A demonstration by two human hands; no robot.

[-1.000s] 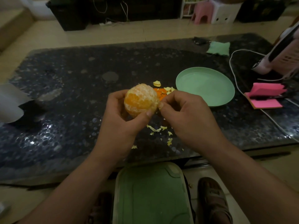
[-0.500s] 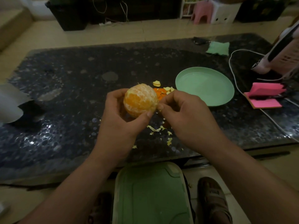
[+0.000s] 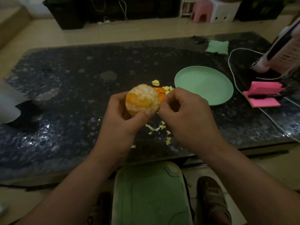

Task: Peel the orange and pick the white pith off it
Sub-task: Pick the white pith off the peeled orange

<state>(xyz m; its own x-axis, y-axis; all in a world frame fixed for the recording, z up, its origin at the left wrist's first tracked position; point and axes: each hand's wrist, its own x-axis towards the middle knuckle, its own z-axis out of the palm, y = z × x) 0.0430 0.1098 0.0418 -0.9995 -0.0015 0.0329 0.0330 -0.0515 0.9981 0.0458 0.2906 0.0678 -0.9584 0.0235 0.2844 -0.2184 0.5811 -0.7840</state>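
Peeled orange (image 3: pixel 142 99) held in the air above the near middle of a dark speckled table (image 3: pixel 73 88), between both hands. The rind is off; pale pith covers the top and right side of the fruit, while bare orange flesh shows on the face turned toward the camera. The left hand (image 3: pixel 120 120) grips the fruit from below and from the left: its fingers curl round the left and far side, and its thumb lies across the lower front, the tip pressed near the fruit's lower right edge. The right hand (image 3: pixel 186 114) is curled, with thumb and forefinger tips brought together in a pinch against the orange's right edge, just above the left thumb tip. Whether a strand of pith lies between those two tips cannot be told, and the other right fingers are folded under the palm. Pith scraps (image 3: pixel 155 127) lie scattered on the table directly beneath the hands. Peel pieces (image 3: pixel 162 92), some orange side up, lie beyond the fruit, between it and a green plate (image 3: pixel 204 85). The plate sits on the table to the right of and beyond the hands, apart from the orange. Further right are a pink note pad (image 3: pixel 263 95) and a looping white cable (image 3: pixel 232 75). A green stool (image 3: pixel 149 192) and a sandalled foot (image 3: pixel 212 195) appear below the table's near edge.
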